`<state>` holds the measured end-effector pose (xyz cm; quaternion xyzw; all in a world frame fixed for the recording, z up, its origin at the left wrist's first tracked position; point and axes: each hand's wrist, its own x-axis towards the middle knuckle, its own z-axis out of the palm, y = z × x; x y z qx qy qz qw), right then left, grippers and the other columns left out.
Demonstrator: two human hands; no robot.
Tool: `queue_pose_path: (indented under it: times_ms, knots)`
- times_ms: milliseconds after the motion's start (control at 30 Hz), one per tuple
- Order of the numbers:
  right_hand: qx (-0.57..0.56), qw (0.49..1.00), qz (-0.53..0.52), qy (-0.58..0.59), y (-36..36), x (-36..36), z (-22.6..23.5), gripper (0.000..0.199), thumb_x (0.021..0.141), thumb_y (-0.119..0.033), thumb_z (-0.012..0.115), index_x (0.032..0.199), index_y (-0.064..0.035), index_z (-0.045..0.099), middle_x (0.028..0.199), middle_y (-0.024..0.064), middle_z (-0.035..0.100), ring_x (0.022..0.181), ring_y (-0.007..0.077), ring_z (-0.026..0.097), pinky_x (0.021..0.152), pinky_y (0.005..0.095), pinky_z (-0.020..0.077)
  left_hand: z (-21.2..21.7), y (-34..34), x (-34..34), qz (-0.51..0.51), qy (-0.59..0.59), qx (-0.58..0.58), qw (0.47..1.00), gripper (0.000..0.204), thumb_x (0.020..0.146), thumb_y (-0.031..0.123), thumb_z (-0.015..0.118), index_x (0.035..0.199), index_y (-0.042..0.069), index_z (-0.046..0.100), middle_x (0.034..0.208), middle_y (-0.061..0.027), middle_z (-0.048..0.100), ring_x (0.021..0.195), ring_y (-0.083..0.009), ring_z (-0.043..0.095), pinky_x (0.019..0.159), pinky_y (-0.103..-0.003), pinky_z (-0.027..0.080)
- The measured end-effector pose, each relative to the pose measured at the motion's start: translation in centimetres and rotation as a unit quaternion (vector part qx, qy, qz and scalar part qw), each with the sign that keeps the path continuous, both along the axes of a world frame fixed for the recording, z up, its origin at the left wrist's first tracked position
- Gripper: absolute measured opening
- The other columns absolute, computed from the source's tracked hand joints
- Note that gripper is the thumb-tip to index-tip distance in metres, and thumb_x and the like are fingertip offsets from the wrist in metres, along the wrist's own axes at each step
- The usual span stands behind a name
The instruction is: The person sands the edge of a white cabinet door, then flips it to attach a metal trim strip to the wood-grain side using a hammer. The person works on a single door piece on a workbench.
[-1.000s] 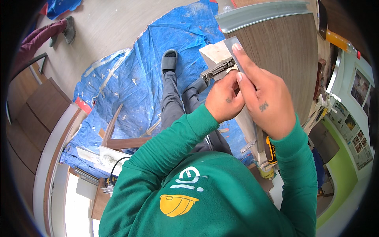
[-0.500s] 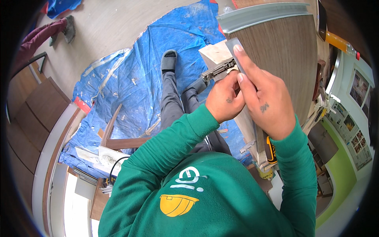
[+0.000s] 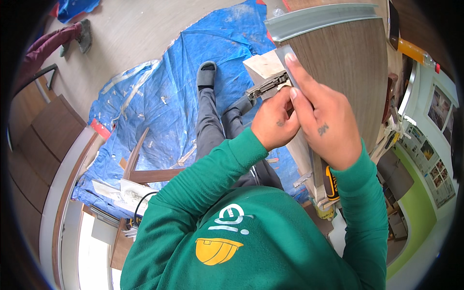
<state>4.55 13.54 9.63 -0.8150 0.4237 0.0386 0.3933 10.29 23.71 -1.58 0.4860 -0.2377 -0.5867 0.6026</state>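
My left hand (image 3: 275,123) is closed beside the edge of a wood-grain panel (image 3: 345,63), its fingertips hidden behind a grey flat strip and my right hand. Just beyond its knuckles a metal cabinet hinge (image 3: 267,86) sticks out to the left; whether those fingers touch it is hidden. My right hand (image 3: 328,126) grips the grey flat strip (image 3: 287,54) at the panel's edge, index finger stretched along it and thumb lower down against it. A pale wooden block (image 3: 261,66) sits beside the hinge.
A silvery metal profile (image 3: 324,19) caps the panel's far end. A yellow-and-black tool (image 3: 331,183) lies near my right wrist. Blue sheeting (image 3: 159,106) covers the floor under my feet, with wood offcuts (image 3: 154,175) on it. Another person's legs (image 3: 53,41) show at far left.
Both hands stay almost in place. The grey strip and my right hand shift very slightly upward in the picture.
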Motion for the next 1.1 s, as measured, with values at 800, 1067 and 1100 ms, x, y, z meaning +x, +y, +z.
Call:
queue_pose_path:
  times_ms: [800,1067,1100]
  knots:
    - [-0.028,1.0,-0.011,0.002,0.1,1.2,-0.3,0.055,0.097,-0.01,0.059,0.152,-0.0103,0.051,0.075,0.0192,0.058,0.071,0.0385,0.059,0.066,0.0497,0.0467,0.0,0.1,0.5,-0.006,-0.069,-0.021,0.997,0.024,0.096,0.01,0.064,0.117,-0.001,0.058,0.095,-0.015,0.073,0.084,-0.0207,0.074,0.075,-0.035,0.058]
    - [-0.008,0.999,-0.028,-0.032,1.5,0.1,2.6,0.056,0.097,-0.003,0.06,0.152,-0.0074,0.051,0.089,0.0189,0.065,0.075,0.035,0.063,0.074,0.0438,0.0526,-0.6,0.6,0.2,-0.032,-0.07,0.022,0.997,0.028,0.097,0.018,0.069,0.115,0.0,0.058,0.084,-0.0189,0.071,0.074,-0.0304,0.073,0.065,-0.04,0.055]
    - [0.001,0.999,-0.044,-0.023,1.7,-0.6,3.5,0.056,0.097,-0.002,0.06,0.152,-0.0066,0.051,0.095,0.0195,0.067,0.079,0.0338,0.065,0.077,0.0423,0.0533,-0.7,0.8,0.1,-0.044,-0.067,0.044,0.996,0.028,0.097,0.019,0.069,0.115,0.0,0.059,0.081,-0.0197,0.07,0.072,-0.0326,0.072,0.063,-0.041,0.055]
